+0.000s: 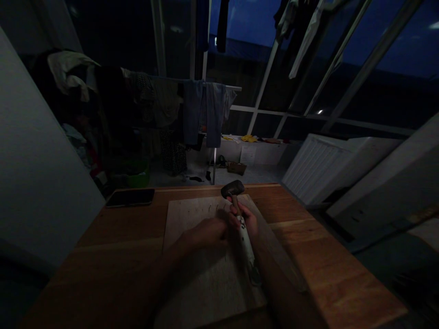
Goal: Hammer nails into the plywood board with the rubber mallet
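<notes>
My right hand (247, 222) is wrapped around the handle of a mallet (233, 188), whose dark head points away from me above a pale board (192, 256). The white lower part of the mallet's handle runs back toward me under my wrist. My left hand (207, 233) rests on the board just left of the right hand, fingers curled together; the dim light hides whether anything is in them. The board lies on a wooden table (130, 228).
A dark phone (130, 198) lies at the table's far left corner. Beyond the table stand a drying rack with hanging clothes (202, 109), a white radiator (318, 164) to the right and large dark windows. A grey wall is on the left.
</notes>
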A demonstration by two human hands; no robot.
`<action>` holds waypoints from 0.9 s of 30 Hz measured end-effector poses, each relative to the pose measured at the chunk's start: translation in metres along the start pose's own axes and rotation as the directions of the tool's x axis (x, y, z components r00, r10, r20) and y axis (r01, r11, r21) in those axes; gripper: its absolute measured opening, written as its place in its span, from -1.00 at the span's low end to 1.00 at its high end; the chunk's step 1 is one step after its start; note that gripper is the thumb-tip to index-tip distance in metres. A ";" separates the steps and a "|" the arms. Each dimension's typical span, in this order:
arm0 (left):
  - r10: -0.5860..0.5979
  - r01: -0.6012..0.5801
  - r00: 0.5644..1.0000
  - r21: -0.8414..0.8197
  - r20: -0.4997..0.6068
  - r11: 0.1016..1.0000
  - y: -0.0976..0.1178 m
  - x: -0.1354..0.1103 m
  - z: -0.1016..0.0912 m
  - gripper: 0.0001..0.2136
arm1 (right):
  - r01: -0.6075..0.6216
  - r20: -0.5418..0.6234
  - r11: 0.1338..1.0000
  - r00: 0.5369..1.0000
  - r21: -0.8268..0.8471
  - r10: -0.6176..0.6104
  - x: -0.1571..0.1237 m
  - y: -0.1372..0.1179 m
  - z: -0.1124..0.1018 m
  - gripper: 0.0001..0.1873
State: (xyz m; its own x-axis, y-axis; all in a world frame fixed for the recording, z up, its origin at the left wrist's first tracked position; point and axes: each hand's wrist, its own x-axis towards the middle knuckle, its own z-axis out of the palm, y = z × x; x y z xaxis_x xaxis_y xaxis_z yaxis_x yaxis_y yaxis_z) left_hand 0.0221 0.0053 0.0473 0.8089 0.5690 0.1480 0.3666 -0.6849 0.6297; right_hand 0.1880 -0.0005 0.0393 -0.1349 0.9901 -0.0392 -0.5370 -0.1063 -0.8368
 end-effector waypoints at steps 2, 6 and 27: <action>-0.021 0.021 1.000 -0.007 -0.018 1.000 0.003 0.000 0.005 -0.94 | -0.009 -0.007 0.999 1.000 0.034 0.009 0.000 0.001 0.001 -0.66; -0.057 0.057 0.998 0.018 -0.034 0.998 0.003 0.002 0.008 -0.99 | -0.024 -0.005 0.997 1.000 0.073 0.024 0.001 0.002 0.003 -0.63; -0.185 0.180 0.978 -0.067 -0.094 0.981 -0.035 -0.004 -0.024 -0.83 | -0.038 0.123 0.980 0.992 0.194 0.014 0.006 0.010 -0.010 -0.80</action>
State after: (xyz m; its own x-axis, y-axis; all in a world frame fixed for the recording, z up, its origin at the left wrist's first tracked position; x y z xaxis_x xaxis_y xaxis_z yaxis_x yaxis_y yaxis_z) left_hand -0.0052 0.0382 0.0427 0.6802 0.7263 0.0997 0.4743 -0.5397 0.6955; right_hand 0.1906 0.0052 0.0255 -0.2436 0.9697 0.0160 -0.6828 -0.1598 -0.7130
